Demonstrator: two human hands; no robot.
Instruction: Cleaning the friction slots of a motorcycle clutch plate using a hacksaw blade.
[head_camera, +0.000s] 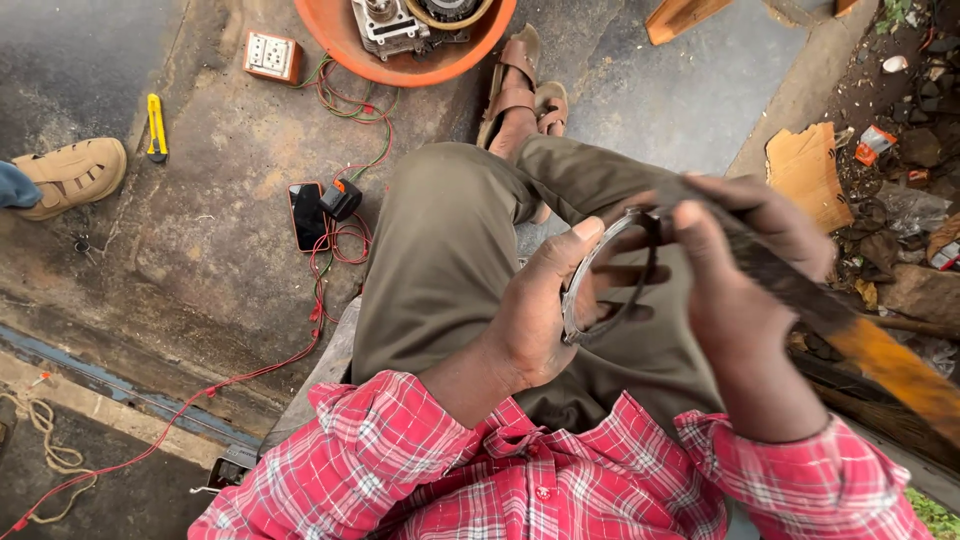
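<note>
I sit with my legs in olive trousers, both hands over my lap. My left hand (555, 300) holds a grey metal ring (583, 285) upright by its rim, thumb on the outer edge and fingers through the middle. My right hand (745, 270) grips a long dark tool with a yellow-orange handle (895, 365) that runs off toward the lower right. The tool's tip meets the top of the ring, hidden partly by my fingers.
An orange basin (345, 40) with motor parts stands on the concrete ahead. A switch box (272, 56), yellow utility knife (155, 127), phone (306, 215) and red wires (330, 250) lie to the left. Another person's sandalled foot (75, 172) is at far left. Cardboard (805, 165) and rubble lie right.
</note>
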